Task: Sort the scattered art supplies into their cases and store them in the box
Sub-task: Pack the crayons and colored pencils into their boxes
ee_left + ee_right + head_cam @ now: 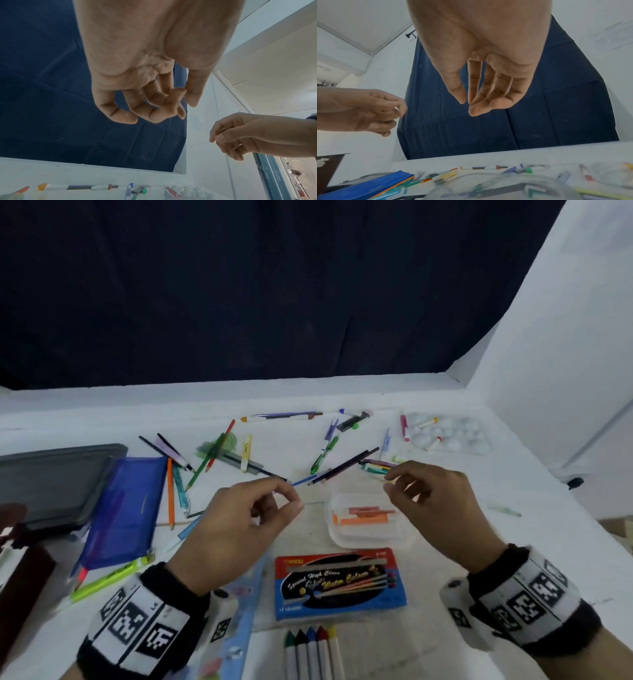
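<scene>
Both hands hover above the white table (479, 542). My left hand (293, 499) has curled fingers, thumb tip against the index finger, and nothing shows between them in the left wrist view (186, 106). My right hand (388, 482) hangs over a clear plastic tub (342, 539) that holds orange and pink crayons (363, 513). Its fingers are loosely bent and empty (466, 104). Pencils (342, 465), pens and markers lie scattered beyond the hands. A blue mesh pouch (123, 508) lies at the left.
A watercolour box (339, 583) lies in front of the tub, with a row of crayons (310, 652) nearer me. A grey box (51, 481) sits far left and a white palette (448, 433) at the back right. A green highlighter (109, 577) lies beside the pouch.
</scene>
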`<state>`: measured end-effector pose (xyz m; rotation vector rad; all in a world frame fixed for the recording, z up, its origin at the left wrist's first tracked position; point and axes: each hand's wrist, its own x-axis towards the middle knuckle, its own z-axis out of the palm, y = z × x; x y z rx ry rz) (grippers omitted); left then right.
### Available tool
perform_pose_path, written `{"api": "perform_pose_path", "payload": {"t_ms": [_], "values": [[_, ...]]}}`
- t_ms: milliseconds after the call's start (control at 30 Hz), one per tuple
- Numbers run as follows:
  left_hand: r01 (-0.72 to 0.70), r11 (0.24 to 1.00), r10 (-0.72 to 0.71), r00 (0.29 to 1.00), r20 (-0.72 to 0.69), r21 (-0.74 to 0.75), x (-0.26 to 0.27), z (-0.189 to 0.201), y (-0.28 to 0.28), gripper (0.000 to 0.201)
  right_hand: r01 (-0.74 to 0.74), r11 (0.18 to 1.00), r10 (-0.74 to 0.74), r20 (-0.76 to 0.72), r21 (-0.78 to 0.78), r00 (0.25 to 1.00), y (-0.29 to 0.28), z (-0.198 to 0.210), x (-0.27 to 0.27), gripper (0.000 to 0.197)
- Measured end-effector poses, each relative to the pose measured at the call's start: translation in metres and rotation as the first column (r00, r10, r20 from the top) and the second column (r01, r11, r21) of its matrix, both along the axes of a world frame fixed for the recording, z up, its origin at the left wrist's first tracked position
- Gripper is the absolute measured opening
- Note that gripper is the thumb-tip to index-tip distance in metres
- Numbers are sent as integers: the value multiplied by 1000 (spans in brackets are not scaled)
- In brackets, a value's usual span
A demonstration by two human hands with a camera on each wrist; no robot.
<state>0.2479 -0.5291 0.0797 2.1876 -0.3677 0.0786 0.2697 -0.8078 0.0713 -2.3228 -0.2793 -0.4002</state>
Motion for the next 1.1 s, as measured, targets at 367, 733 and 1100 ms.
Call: {"api": "perform_pose_path", "payload": {"t_ms": [367, 733, 1100], "values": [[-208, 976, 209, 978, -8, 63, 130, -18, -28, 7, -147, 972, 133, -86, -183, 987, -62, -10, 147, 13], [-244, 886, 282, 959, -40, 395, 275, -76, -52, 25, -328, 808, 155, -361, -489, 920, -43, -34, 288, 27], [-167, 679, 334, 937, -99, 715, 344, -94, -68, 35, -369, 572, 120, -371, -733, 921, -25, -65, 322, 35]]}}
